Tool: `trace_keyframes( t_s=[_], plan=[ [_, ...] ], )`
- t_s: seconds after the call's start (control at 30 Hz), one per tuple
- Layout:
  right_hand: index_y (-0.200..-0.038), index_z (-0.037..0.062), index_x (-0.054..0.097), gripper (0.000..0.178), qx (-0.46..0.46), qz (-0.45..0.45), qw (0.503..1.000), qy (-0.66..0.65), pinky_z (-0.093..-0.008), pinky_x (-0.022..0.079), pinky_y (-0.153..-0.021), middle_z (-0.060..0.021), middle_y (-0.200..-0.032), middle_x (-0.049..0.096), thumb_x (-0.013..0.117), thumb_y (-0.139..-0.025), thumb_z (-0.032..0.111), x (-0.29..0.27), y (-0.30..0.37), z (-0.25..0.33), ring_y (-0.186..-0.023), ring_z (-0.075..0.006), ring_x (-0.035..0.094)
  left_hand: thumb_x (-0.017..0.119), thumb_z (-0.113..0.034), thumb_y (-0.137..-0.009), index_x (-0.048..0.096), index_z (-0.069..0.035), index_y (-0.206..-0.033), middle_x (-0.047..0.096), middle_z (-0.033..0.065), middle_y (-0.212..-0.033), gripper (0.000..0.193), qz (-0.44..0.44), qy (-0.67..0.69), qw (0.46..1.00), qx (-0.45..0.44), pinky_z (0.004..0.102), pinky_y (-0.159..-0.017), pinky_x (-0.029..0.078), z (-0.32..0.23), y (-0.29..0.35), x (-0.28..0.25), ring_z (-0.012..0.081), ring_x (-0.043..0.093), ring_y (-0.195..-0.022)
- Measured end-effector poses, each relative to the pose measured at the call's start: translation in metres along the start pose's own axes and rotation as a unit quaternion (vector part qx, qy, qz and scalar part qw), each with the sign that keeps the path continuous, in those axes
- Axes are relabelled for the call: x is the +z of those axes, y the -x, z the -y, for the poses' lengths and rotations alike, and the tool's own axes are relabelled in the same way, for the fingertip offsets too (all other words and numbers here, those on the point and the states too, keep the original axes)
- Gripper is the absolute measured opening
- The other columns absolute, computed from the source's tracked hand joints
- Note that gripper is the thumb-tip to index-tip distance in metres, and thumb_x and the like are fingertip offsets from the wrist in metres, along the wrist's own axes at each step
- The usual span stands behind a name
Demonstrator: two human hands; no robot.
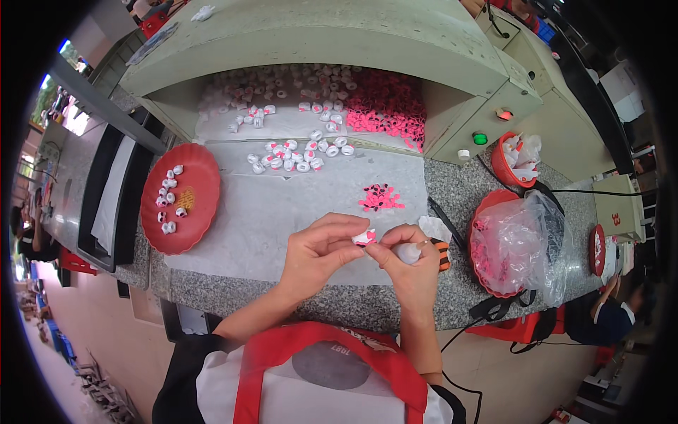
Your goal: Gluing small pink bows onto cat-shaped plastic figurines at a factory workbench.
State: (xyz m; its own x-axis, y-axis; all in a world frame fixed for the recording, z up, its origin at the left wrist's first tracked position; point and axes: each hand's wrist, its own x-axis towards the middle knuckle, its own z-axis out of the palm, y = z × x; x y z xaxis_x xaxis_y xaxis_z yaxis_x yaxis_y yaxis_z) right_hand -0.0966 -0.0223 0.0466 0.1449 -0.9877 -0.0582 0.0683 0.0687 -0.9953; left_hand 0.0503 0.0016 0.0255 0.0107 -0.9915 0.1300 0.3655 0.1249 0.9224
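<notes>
In front of my chest, my left hand (318, 249) pinches a small white piece with pink and black parts (364, 239) between thumb and fingertips. My right hand (415, 277) is closed around a small whitish bottle with a pale nozzle (407, 253). Its thumb and forefinger meet the piece from the right. Just beyond my hands lies a small heap of pink and black bits (381, 198) on the white sheet (244, 212). Farther off sits a group of white rounded pieces (304, 154), some carrying pink.
A red plate (157, 230) with several finished-looking white pieces lies left. The grey metal box (318, 42) holds many white pieces and pink bits (385, 106). At right are a plastic-covered red dish (477, 261), a red bowl (503, 169) and an orange-black object (443, 256).
</notes>
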Motion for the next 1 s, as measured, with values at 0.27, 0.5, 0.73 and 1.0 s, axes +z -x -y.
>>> trace_keyframes(
  t_s=[0.27, 0.5, 0.73, 1.0],
  plan=[
    [-0.087, 0.0002, 0.059, 0.020, 0.031, 0.025, 0.999, 0.004, -0.0171, 0.041, -0.053, -0.0010, -0.071, 0.056, 0.067, -0.068, -0.003, -0.002, -0.003, 0.000, -0.064, -0.0055, 0.052, 0.053, 0.009, -0.076, 0.053, 0.005, -0.106, 0.052, 0.0170, -0.110, 0.030, -0.029, 0.055, 0.995, -0.081, 0.0307, -0.084, 0.045, -0.002, -0.003, 0.008, 0.0222, 0.054, -0.099],
    [-0.085, 0.0006, 0.060, 0.018, -0.054, 0.012, 0.997, 0.046, -0.0165, 0.039, -0.059, -0.0009, -0.077, 0.055, 0.066, -0.069, -0.004, 0.001, -0.004, -0.003, -0.068, -0.0046, 0.051, 0.053, 0.009, -0.076, 0.053, 0.006, -0.106, 0.053, 0.0163, -0.109, 0.030, -0.017, 0.015, 1.000, -0.021, 0.0303, -0.084, 0.045, 0.001, -0.003, 0.009, 0.0217, 0.054, -0.097],
    [-0.084, 0.0000, 0.061, 0.018, -0.093, 0.044, 0.994, 0.029, -0.0183, 0.039, -0.059, -0.0031, -0.078, 0.054, 0.065, -0.067, -0.007, -0.007, -0.007, -0.011, -0.069, -0.0072, 0.050, 0.054, 0.007, -0.077, 0.055, 0.005, -0.104, 0.057, 0.0158, -0.101, 0.027, -0.006, -0.003, 0.999, -0.046, 0.0296, -0.080, 0.046, 0.002, -0.003, 0.004, 0.0206, 0.056, -0.093],
    [-0.085, -0.0010, 0.060, 0.018, -0.070, 0.052, 0.996, 0.003, -0.0186, 0.040, -0.059, -0.0036, -0.079, 0.055, 0.063, -0.069, -0.008, -0.007, -0.009, -0.013, -0.069, -0.0072, 0.051, 0.055, 0.002, -0.079, 0.055, 0.004, -0.104, 0.059, 0.0123, -0.096, 0.025, -0.047, 0.052, 0.994, -0.090, 0.0282, -0.079, 0.047, 0.009, -0.004, 0.008, 0.0177, 0.057, -0.089]
  ],
)
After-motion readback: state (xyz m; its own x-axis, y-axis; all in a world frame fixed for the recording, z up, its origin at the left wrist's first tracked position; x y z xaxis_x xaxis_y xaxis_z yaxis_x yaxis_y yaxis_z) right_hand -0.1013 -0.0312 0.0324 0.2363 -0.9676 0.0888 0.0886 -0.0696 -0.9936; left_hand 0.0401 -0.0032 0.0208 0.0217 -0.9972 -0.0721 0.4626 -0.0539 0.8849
